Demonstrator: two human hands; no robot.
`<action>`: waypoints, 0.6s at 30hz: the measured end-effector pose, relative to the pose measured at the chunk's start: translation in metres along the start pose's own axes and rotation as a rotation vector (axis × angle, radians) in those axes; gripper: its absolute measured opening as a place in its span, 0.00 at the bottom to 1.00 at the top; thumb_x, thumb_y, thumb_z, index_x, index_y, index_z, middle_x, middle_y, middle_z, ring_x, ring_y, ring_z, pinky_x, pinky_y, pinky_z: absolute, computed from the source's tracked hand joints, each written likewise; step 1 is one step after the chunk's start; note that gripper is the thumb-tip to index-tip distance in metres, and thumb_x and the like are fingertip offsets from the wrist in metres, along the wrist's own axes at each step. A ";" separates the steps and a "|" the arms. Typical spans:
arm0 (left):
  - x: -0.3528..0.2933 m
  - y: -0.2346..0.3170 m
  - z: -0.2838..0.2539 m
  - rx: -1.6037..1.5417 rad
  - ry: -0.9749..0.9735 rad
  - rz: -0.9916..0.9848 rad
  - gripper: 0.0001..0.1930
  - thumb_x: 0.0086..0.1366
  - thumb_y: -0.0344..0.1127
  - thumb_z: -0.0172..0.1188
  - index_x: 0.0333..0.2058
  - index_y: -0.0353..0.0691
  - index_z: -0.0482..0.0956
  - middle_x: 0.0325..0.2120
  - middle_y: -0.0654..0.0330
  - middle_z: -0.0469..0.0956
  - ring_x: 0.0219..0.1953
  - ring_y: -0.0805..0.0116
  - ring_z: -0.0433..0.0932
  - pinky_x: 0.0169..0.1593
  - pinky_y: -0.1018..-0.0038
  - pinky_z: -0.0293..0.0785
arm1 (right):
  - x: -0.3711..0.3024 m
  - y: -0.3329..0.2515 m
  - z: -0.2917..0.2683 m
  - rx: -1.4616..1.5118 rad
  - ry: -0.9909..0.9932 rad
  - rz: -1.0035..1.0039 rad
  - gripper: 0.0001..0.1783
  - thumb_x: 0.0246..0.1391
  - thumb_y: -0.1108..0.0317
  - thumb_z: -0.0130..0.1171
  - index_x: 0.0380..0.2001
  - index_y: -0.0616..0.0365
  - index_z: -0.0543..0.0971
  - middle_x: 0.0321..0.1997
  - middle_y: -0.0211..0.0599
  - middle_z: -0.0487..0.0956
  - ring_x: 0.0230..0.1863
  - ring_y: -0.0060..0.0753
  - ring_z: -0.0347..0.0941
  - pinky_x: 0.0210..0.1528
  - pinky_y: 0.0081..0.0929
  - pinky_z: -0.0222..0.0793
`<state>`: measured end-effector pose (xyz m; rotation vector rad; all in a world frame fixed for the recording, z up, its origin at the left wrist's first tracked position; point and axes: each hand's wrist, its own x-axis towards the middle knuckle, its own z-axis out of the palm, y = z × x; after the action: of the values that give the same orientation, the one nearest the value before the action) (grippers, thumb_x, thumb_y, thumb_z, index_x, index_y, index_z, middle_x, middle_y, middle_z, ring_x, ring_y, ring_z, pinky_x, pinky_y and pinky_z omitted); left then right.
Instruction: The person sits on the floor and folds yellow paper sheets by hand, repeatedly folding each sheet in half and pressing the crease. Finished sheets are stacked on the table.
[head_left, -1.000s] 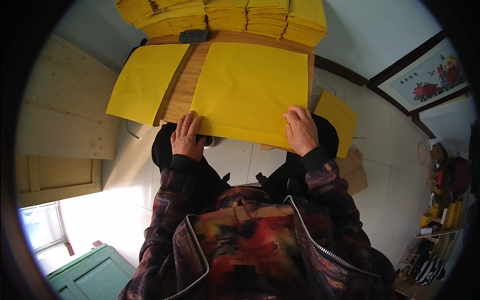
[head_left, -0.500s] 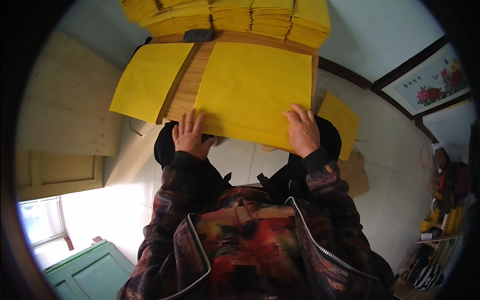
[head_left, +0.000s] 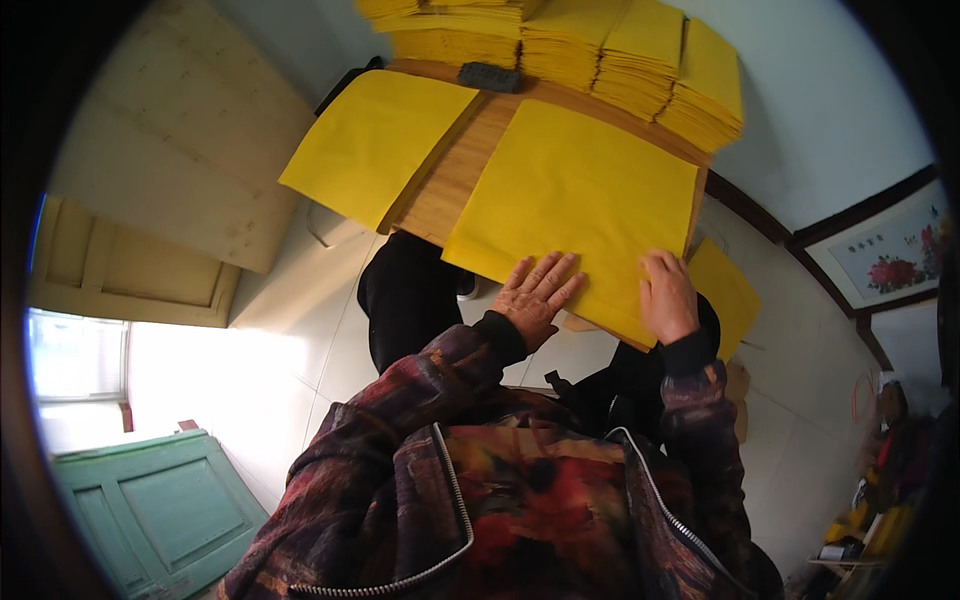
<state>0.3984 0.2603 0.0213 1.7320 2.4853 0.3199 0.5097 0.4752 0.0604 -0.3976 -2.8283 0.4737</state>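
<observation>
L hand has slid inward along the near edge of the yellow sheet on the wooden worktop, fingers spread flat; R hand pressing, fingers together (smoothing the sheet, prob.).

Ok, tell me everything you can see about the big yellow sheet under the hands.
The yellow sheet is a large, plain, matte rectangle, paper by its look, lying flat on the wooden table. Its near edge overhangs the table. The left hand and the right hand rest palm down on that near edge.
</observation>
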 end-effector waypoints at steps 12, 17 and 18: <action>0.003 0.002 -0.002 0.009 0.005 0.002 0.48 0.46 0.45 0.69 0.65 0.51 0.53 0.67 0.59 0.49 0.69 0.58 0.48 0.68 0.55 0.43 | 0.098 0.054 0.034 -0.043 0.106 0.094 0.20 0.51 0.66 0.59 0.48 0.58 0.72 0.57 0.44 0.67 0.58 0.48 0.63 0.60 0.40 0.60; 0.002 0.001 0.003 -0.003 0.030 0.020 0.48 0.46 0.43 0.69 0.65 0.50 0.53 0.67 0.57 0.50 0.68 0.56 0.49 0.67 0.54 0.43 | 0.104 0.069 0.020 -0.018 0.103 0.268 0.21 0.51 0.67 0.59 0.48 0.60 0.72 0.57 0.45 0.67 0.59 0.47 0.63 0.60 0.38 0.61; 0.001 0.001 0.004 0.002 0.049 0.027 0.47 0.46 0.43 0.69 0.65 0.50 0.54 0.66 0.57 0.51 0.68 0.56 0.49 0.67 0.54 0.44 | 0.099 0.066 0.018 -0.019 0.095 0.287 0.21 0.50 0.67 0.59 0.48 0.61 0.72 0.57 0.45 0.68 0.59 0.47 0.63 0.60 0.37 0.61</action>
<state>0.3996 0.2625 0.0179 1.7803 2.4984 0.3670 0.4271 0.5601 0.0398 -0.8145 -2.6958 0.4689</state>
